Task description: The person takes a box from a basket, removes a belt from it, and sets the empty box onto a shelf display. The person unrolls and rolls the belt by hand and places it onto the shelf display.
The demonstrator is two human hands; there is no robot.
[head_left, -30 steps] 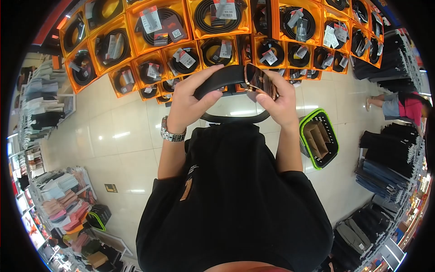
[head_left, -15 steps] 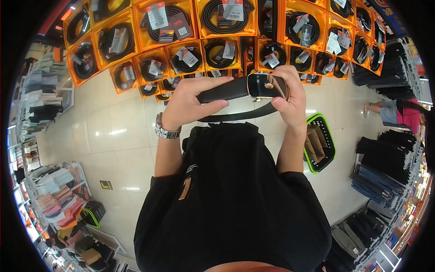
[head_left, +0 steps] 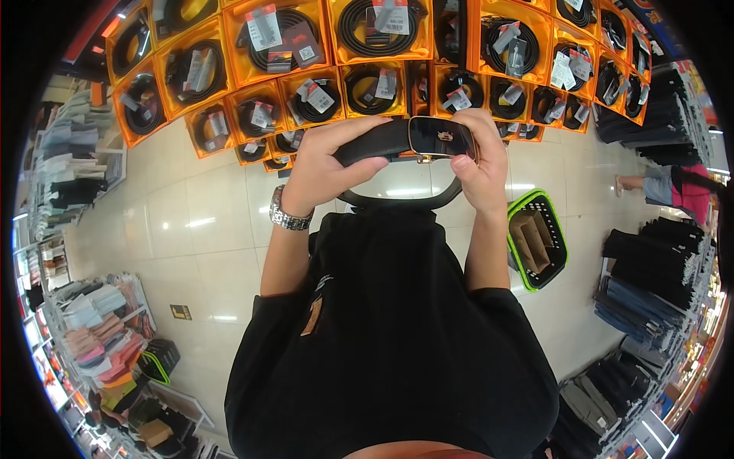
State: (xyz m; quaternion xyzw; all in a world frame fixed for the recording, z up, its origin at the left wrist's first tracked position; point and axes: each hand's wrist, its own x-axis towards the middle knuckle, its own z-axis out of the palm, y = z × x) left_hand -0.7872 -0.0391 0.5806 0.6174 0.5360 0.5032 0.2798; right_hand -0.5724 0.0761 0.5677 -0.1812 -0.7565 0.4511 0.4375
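Note:
A black belt [head_left: 380,142] is held up between my two hands in front of my chest. Its shiny dark buckle [head_left: 436,138] has a gold rim and a small gold emblem. My left hand [head_left: 326,164] is closed on the strap, fingers on top and thumb below. The buckle end is in my right hand [head_left: 485,161], with the thumb pressed on the buckle's lower corner. Below the buckle the rest of the strap [head_left: 413,203] hangs in a loop between the hands. A metal watch [head_left: 290,210] is on my left wrist.
Orange boxes [head_left: 380,55] with coiled, tagged belts fill the display ahead. A black and green shopping basket [head_left: 564,249] stands on the floor at right. Folded clothes [head_left: 99,321] lie at left; dark trousers [head_left: 650,249] hang at right. A person in pink [head_left: 694,195] is at far right.
The buckle has moved slightly left with my right hand, bringing my hands closer together. The lower strap loop now sags deeper.

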